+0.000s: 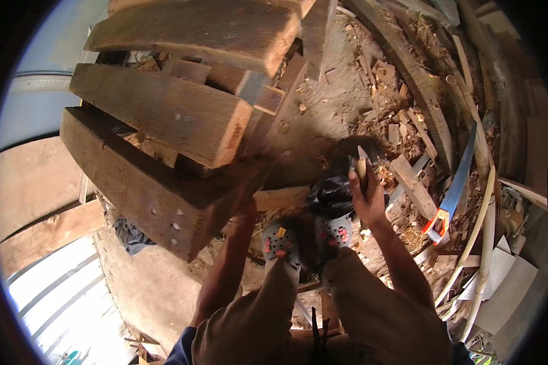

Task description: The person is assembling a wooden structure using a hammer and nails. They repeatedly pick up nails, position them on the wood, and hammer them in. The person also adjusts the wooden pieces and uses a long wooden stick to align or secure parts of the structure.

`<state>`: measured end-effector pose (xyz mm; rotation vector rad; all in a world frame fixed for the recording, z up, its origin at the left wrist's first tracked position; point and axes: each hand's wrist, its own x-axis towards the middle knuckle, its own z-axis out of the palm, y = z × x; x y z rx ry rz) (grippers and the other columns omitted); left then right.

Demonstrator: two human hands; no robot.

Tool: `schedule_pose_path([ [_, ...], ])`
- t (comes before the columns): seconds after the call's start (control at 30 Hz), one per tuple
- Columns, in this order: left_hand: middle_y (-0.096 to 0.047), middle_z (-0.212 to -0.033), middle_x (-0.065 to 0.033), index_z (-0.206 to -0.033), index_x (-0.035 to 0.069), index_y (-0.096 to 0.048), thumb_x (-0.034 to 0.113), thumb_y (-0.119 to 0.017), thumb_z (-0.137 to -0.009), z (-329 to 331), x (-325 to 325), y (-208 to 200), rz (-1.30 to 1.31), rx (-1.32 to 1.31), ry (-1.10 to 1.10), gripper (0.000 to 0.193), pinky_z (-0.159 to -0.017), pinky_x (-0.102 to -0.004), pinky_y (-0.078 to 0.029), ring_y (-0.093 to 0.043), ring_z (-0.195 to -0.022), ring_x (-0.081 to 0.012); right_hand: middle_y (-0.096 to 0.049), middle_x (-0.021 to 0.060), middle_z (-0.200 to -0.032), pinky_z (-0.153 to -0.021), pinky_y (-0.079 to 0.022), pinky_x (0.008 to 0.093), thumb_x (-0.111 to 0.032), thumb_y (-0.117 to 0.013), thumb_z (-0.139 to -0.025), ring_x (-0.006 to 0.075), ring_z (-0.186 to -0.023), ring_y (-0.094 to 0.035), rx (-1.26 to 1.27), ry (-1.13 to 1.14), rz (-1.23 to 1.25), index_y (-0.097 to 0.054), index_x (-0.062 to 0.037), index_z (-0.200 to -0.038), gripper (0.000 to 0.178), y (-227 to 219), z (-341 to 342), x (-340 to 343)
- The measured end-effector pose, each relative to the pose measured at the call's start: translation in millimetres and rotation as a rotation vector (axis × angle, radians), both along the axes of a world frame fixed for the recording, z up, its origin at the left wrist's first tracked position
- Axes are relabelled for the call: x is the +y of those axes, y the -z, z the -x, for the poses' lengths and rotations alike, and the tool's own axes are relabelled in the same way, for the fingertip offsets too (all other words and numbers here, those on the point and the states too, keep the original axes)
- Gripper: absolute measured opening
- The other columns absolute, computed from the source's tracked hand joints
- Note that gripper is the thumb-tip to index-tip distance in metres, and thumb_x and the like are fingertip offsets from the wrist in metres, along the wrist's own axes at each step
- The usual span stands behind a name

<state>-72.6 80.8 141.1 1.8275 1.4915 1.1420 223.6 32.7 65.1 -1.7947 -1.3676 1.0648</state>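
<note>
My right hand (371,201) is closed around a short narrow tool (362,164) with a pale pointed tip, which points away from me. Its exact kind does not show. A black plastic bag (329,198) lies beside this hand, in front of my feet. My left hand (245,208) is at the near right end of a heavy bench of thick wooden planks (158,115). Shadow and blur hide its fingers, so whether they grip the wood cannot be made out.
A handsaw (456,182) with a blue blade and orange handle leans among scrap wood on the right. Wood chips, offcuts (414,185) and long poles (486,243) lie around it. My grey clogs (280,243) stand on the littered ground. Pale sheets (505,292) lie at lower right.
</note>
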Motion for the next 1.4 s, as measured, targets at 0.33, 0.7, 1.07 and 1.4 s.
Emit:
schedule_pose_path([
  [0.33, -0.058, -0.116, -0.0286, -0.124, -0.006, -0.055, 0.013, -0.057, -0.098, -141.7, 83.1, 46.7, -0.183, -0.154, 0.059, 0.032, -0.1, -0.053, -0.042, -0.055, -0.106, -0.0479, -0.053, 0.0045, -0.067, -0.051, -0.04, 0.0315, -0.037, -0.054, -0.106, 0.0103, -0.06, -0.049, 0.086, 0.124, 0.045, -0.056, 0.003, -0.11, 0.041, -12.6, -5.3, 9.9],
  [0.7, -0.069, -0.102, -0.0096, -0.123, 0.0, -0.062, 0.026, -0.046, -0.105, 66.8, 10.3, 41.4, 0.251, -0.498, -0.528, 0.035, -0.088, -0.0376, -0.055, -0.068, -0.093, -0.0212, -0.07, 0.012, -0.093, -0.04, -0.036, 0.0228, -0.054, -0.055, -0.102, 0.0053, -0.045, -0.042, 0.38, 0.42, 0.009, -0.054, -0.0014, -0.108, 0.053, -46.7, 23.9, 40.1],
  [1.07, -0.055, -0.138, -0.0113, -0.142, 0.007, -0.048, 0.04, -0.048, -0.103, 198.3, 113.3, 78.8, 0.013, -0.491, -0.312, 0.051, -0.11, -0.0443, -0.041, -0.054, -0.126, -0.0281, -0.072, 0.0181, -0.113, -0.048, -0.042, 0.0241, -0.072, -0.047, -0.097, 0.0073, -0.053, -0.044, 0.592, 0.423, 0.105, -0.054, -0.0019, -0.13, 0.078, -45.4, 34.9, 84.1],
  [1.4, -0.047, -0.149, -0.0104, -0.149, 0.013, -0.041, 0.059, -0.07, -0.089, 81.8, -25.6, 94.4, -0.036, -0.305, -0.422, 0.081, -0.119, -0.0491, -0.029, -0.044, -0.138, -0.029, -0.068, 0.0108, -0.082, -0.052, -0.043, 0.0268, -0.066, -0.063, -0.092, 0.0098, -0.058, -0.052, 0.576, 0.571, -0.005, -0.061, 0.0003, -0.112, 0.069, -30.9, -21.1, 180.5],
])
